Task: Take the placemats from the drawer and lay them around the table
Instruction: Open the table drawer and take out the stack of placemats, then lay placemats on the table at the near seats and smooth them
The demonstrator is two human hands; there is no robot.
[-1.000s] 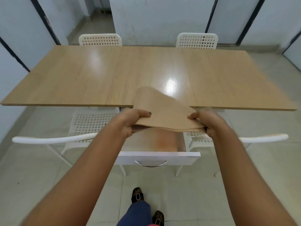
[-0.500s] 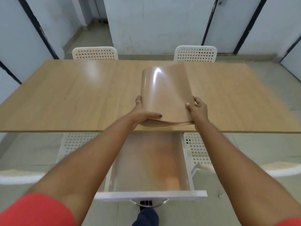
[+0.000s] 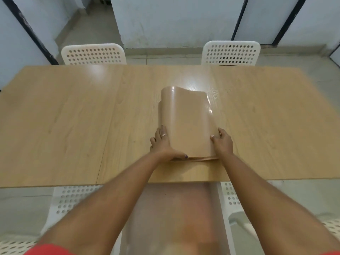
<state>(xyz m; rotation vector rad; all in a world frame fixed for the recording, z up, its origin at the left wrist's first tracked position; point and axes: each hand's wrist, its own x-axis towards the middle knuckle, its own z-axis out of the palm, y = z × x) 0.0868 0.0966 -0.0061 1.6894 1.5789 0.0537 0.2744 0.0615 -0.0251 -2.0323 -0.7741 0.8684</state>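
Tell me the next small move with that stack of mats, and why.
Probably lower the stack of mats flat onto the table and peel off the top one. Both the left hand and right hand grip its near end, its far end curls up off the wood, and no mat is laid yet at any chair.

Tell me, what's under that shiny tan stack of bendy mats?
The light wooden table lies under the shiny tan stack of bendy placemats, gripped by the left hand and right hand. The mats hide the tabletop beneath.
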